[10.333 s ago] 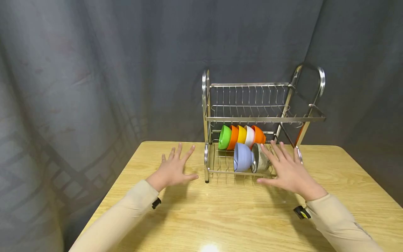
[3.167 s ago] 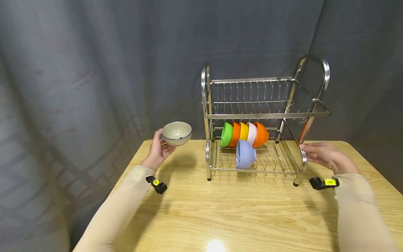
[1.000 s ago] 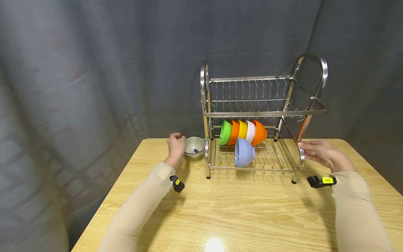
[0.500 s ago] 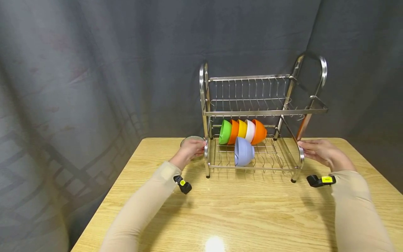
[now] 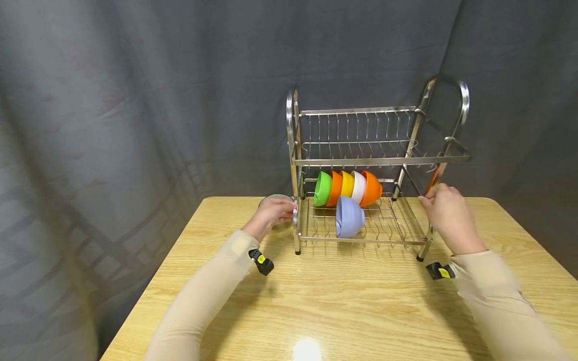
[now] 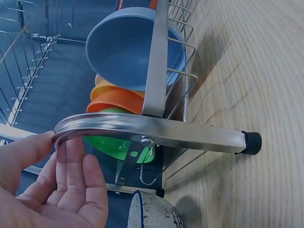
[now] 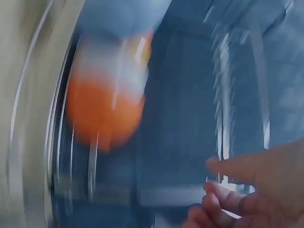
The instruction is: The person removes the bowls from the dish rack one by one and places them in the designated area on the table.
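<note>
A two-tier metal dish rack (image 5: pixel 381 162) stands on the table. My left hand (image 5: pixel 273 213) pinches its curved front-left leg between thumb and fingers; the left wrist view shows the hold on the tube (image 6: pixel 107 124). Behind that hand, partly hidden, a speckled bowl (image 6: pixel 154 211) with a blue rim stands on the table beside the rack. My right hand (image 5: pixel 451 218) is at the rack's right end, its fingers loosely bent and holding nothing in the blurred right wrist view. A light blue bowl (image 5: pixel 349 218) rests on its side on the lower tier.
Behind the light blue bowl, a row of nested bowls leans on the lower tier, from a green bowl (image 5: pixel 322 189) to an orange bowl (image 5: pixel 372 189). Wood-grain table (image 5: pixel 316 301) extends in front of the rack. A grey curtain (image 5: pixel 180 100) hangs behind.
My left hand put the speckled bowl down left of the rack, then took hold of the rack's front-left leg. My right hand has just let go of the right side and moved slightly up and inward.
</note>
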`<action>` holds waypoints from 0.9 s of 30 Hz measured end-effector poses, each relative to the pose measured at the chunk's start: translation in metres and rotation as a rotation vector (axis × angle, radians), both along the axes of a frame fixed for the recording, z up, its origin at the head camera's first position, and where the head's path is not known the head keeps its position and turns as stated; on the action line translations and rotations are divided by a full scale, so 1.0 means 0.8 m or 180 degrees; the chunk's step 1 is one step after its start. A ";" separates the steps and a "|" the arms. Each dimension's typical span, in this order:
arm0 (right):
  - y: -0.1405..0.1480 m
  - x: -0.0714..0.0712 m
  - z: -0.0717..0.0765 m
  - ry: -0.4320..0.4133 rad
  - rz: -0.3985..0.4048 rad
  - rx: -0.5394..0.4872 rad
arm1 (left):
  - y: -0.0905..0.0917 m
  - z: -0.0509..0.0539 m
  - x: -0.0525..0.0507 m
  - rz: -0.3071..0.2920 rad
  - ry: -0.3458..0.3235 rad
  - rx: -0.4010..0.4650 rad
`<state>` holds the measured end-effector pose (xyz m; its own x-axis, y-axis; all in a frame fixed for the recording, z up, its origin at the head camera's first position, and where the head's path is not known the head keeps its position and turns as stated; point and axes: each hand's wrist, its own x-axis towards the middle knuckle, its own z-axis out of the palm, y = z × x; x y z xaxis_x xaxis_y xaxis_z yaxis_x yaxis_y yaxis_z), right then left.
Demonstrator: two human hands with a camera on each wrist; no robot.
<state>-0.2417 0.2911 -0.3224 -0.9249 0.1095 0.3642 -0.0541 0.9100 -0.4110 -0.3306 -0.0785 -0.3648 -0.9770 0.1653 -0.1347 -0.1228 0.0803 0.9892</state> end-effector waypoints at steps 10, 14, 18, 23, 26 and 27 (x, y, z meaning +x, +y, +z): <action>-0.102 -0.029 -0.031 -0.0745 0.0760 -0.0805 | -0.002 0.001 -0.001 -0.0017 -0.0005 -0.0037; -0.116 -0.038 -0.051 -0.0774 0.0865 -0.0872 | -0.002 0.001 -0.002 0.0003 -0.0020 -0.0036; -0.127 -0.039 -0.057 -0.0882 0.0717 -0.0772 | -0.002 0.001 -0.003 0.0001 -0.0048 -0.0059; -0.137 -0.039 -0.056 -0.0954 0.0556 -0.0589 | -0.003 0.002 -0.003 -0.0023 -0.0071 -0.0070; -0.141 -0.040 -0.056 -0.0927 0.0515 -0.0506 | -0.003 0.002 -0.003 -0.0037 -0.0098 -0.0084; -0.141 -0.040 -0.056 -0.0914 0.0510 -0.0483 | -0.003 0.003 -0.003 -0.0046 -0.0115 -0.0093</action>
<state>-0.2741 0.1783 -0.3674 -0.9969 -0.0123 0.0777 -0.0538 0.8269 -0.5598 -0.3333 -0.0809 -0.3627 -0.9690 0.1748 -0.1749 -0.1570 0.1113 0.9813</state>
